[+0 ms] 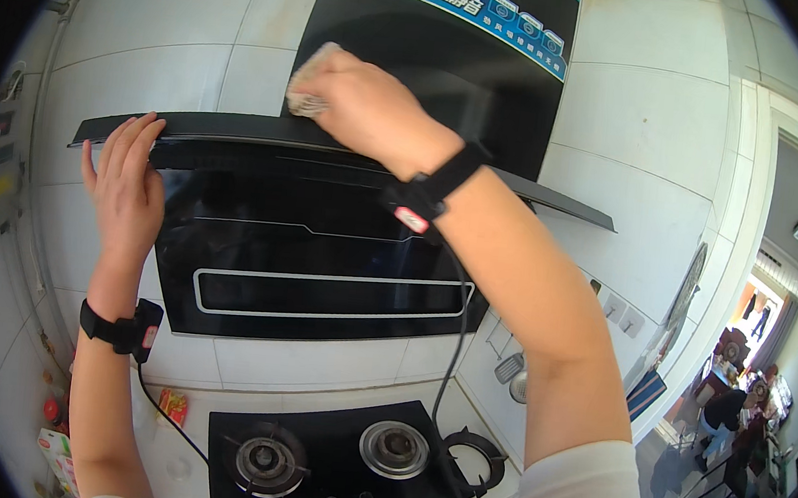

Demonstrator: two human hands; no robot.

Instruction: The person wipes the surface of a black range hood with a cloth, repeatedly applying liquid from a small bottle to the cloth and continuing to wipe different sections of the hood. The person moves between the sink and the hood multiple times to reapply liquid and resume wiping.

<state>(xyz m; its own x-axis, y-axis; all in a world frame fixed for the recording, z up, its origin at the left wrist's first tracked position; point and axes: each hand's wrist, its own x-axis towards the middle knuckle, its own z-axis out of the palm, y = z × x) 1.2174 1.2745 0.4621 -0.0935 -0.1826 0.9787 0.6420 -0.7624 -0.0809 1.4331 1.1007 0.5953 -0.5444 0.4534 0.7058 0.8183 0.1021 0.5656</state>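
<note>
My right hand (pixel 366 102) grips a pale, bunched cleaning cloth (pixel 314 79). The cloth is pressed to the left edge of the black chimney cover (pixel 450 95) of a range hood, just above its top ledge. On the left end of that ledge (pixel 238 127), my left hand (pixel 124 183) rests with the fingers over the edge, holding no loose object. The hood's glossy black front panel (pixel 333 257) slopes down between my arms and carries a silver outlined rectangle. A blue printed strip (pixel 458 10) runs across the upper chimney cover.
Below stands a black gas hob (pixel 329 451) with two burners. A loose pan support (pixel 476 462) lies at its right. A red and yellow packet (pixel 172 407) lies on the counter. Cables hang from both wrist straps. Utensils (pixel 510 368) hang at right; beyond the doorway, a person (pixel 721 420) sits.
</note>
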